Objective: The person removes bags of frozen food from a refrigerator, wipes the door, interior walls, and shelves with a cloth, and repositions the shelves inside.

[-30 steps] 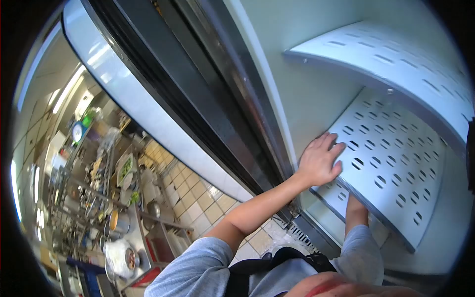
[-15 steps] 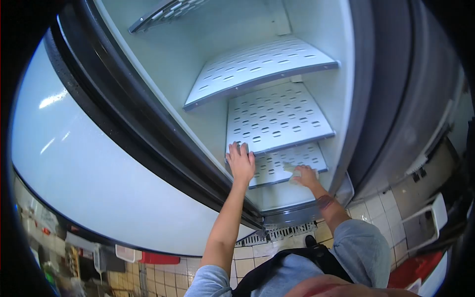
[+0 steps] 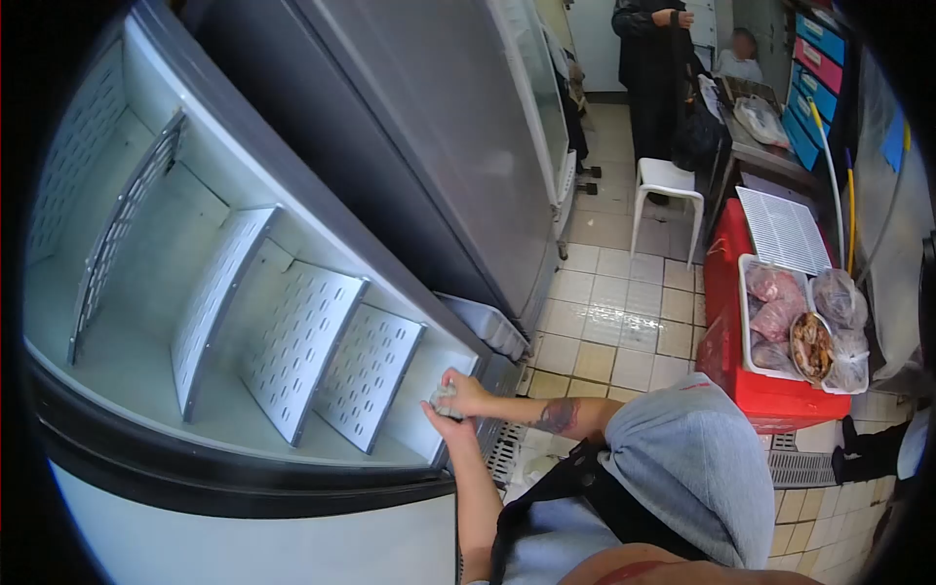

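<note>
"Tiled kitchen floor [image 3: 639, 330], pale and shiny in patches, seen from above through a round, wide lens. Largest thing?"

"Open cabinet [image 3: 136, 409] with a white lining, filling the left side, perforated pale shelves [image 3: 299, 341] fixed one below another inside. Right alongside, a tall grey cabinet [image 3: 468, 136], closed."

"And on the right?"

"Red container [image 3: 720, 322] on the floor, topped by a white tray [image 3: 749, 336] of bagged meat [image 3: 777, 307], with an oval bowl [image 3: 811, 346] of brown food at the tray's right-hand edge. Farther back, near a white stool [image 3: 668, 177], a standing person [image 3: 653, 78] in dark clothes; behind, another person [image 3: 741, 63], partly hidden."

"Down to the hands, then?"

"Right hand [image 3: 470, 393] closed around a small, crumpled, pale cloth [image 3: 445, 398]. Left hand [image 3: 448, 425] just below, up against the same cloth; impossible to tell whether gripping or only touching."

"Whereabouts, exactly?"

"Cloth between both hands, at the open cabinet's lowest opening, near the lowest visible shelf [image 3: 370, 375]."
</note>
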{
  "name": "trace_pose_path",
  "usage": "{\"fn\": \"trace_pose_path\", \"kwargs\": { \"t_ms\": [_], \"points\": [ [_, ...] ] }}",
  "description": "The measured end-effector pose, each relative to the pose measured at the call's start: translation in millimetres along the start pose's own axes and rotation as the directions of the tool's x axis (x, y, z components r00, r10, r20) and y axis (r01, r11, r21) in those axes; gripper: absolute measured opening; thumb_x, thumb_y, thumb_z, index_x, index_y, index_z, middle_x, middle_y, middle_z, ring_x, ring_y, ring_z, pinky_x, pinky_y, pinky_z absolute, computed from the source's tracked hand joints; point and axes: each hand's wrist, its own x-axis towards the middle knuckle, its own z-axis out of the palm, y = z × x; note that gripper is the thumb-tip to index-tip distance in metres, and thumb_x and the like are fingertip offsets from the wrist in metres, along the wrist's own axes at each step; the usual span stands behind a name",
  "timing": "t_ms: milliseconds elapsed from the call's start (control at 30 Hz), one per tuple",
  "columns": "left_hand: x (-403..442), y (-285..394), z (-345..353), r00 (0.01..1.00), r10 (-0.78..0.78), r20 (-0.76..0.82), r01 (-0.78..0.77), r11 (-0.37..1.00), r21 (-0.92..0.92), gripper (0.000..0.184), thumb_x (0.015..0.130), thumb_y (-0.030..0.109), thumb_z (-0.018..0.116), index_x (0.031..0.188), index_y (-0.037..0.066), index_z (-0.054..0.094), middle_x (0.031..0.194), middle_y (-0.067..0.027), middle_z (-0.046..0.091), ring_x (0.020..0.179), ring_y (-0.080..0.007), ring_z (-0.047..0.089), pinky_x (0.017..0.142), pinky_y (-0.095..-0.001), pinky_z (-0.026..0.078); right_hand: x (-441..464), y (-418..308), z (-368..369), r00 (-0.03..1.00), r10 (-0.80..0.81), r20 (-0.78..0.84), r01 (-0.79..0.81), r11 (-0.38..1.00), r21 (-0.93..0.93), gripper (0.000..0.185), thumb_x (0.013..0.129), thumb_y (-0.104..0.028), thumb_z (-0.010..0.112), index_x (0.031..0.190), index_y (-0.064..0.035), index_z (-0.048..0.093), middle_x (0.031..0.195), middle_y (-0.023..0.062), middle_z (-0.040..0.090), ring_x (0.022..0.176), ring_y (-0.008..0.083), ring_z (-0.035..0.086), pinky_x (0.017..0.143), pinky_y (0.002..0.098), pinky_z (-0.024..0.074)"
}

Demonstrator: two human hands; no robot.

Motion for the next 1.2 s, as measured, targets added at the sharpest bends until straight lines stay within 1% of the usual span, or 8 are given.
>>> {"fn": "trace_pose_path", "kwargs": {
  "t_ms": [367,433,567,667,733,800,900,1200],
  "points": [
    [-85.0,-100.7,28.4,0.948,0.216,-0.233,-0.046,0.819,0.572,0.063,0.084,0.075,0.037,0.112,0.022,0.054,0.097,-0.0030,0.063,0.074,-0.0219,0.059,0.052,-0.0328,0.039,-58.3,32.7,-73.1,0.967,0.168,0.190,-0.215,0.940,0.264,0.031,0.087,-0.033,0.063,0.097,-0.0036,0.066,0.094,0.0142,0.067,0.085,0.0217,0.064,0.074,0.0342,0.0509],
    [-103.7,-108.5,36.2,0.989,0.080,-0.128,0.012,0.802,0.597,0.067,0.082,0.077,0.038,0.115,0.021,0.053,0.099,-0.0031,0.062,0.079,-0.0222,0.060,0.054,-0.0335,0.041,-61.3,47.6,-77.1,0.886,0.118,0.448,-0.400,0.682,0.612,0.028,0.089,-0.031,0.061,0.102,-0.0065,0.066,0.104,0.0102,0.065,0.094,0.0170,0.061,0.079,0.0319,0.0499],
    [-135.5,-104.8,9.7,0.989,-0.105,0.101,0.033,0.836,0.548,0.069,0.085,0.065,0.048,0.135,0.018,0.037,0.132,-0.0143,0.046,0.117,-0.0371,0.050,0.086,-0.0612,0.050,-72.0,36.3,-99.3,0.436,-0.020,0.900,-0.685,0.641,0.346,0.032,0.087,-0.035,0.064,0.101,-0.0070,0.065,0.104,0.0043,0.063,0.098,0.0150,0.058,0.085,0.0296,0.0471],
    [-159.9,-110.8,9.6,0.986,0.048,0.159,-0.109,0.907,0.408,0.055,0.088,0.032,0.063,0.135,0.019,0.036,0.129,-0.0155,0.048,0.114,-0.0369,0.053,0.084,-0.0569,0.053,-66.9,16.1,-92.6,0.333,-0.324,0.885,-0.396,0.804,0.443,0.036,0.083,-0.036,0.066,0.102,-0.0062,0.065,0.101,0.0076,0.066,0.093,0.0183,0.061,0.075,0.0366,0.0533],
    [-147.7,-77.1,-15.2,0.943,-0.265,0.200,0.193,0.928,0.318,0.051,0.090,0.024,0.061,0.133,0.012,0.037,0.124,-0.0179,0.050,0.106,-0.0330,0.058,0.081,-0.0396,0.057,-68.0,-33.7,-102.6,0.299,-0.083,0.951,-0.378,0.904,0.198,0.042,0.076,-0.037,0.071,0.104,-0.0071,0.061,0.104,0.0101,0.065,0.095,0.0215,0.062,0.066,0.0405,0.0555],
    [-154.8,-65.1,-16.0,0.998,-0.067,-0.007,0.066,0.941,0.332,0.044,0.089,0.014,0.060,0.126,-0.001,0.040,0.116,-0.0210,0.054,0.101,-0.0307,0.060,0.079,-0.0336,0.057,-62.1,-50.5,-79.8,0.242,-0.116,0.963,-0.402,0.892,0.208,0.033,0.080,-0.027,0.071,0.102,-0.0071,0.056,0.111,0.0155,0.064,0.098,0.0243,0.062,0.069,0.0376,0.0562],
    [-179.6,-25.4,-11.5,0.974,-0.223,0.042,0.189,0.899,0.394,0.030,0.088,0.011,0.061,0.113,0.002,0.049,0.093,-0.0111,0.055,0.068,-0.0129,0.055,0.047,-0.0183,0.045,-52.8,-38.8,-11.7,0.211,-0.308,0.928,-0.348,0.863,0.366,0.019,0.087,-0.011,0.061,0.106,-0.0089,0.058,0.104,0.0150,0.064,0.093,0.0179,0.060,0.080,0.0309,0.0518],
    [-190.7,18.4,-77.5,0.841,0.427,-0.331,0.094,0.488,0.868,0.012,0.076,0.015,0.068,0.077,0.006,0.060,0.057,-0.0005,0.048,0.036,-0.0092,0.036,0.031,-0.0257,0.028,-82.9,-28.6,134.3,0.412,-0.118,0.903,0.300,0.954,-0.012,0.025,0.092,-0.021,0.052,0.111,-0.0125,0.067,0.100,0.0103,0.067,0.091,0.0211,0.061,0.083,0.0340,0.0475]
  ]
}}
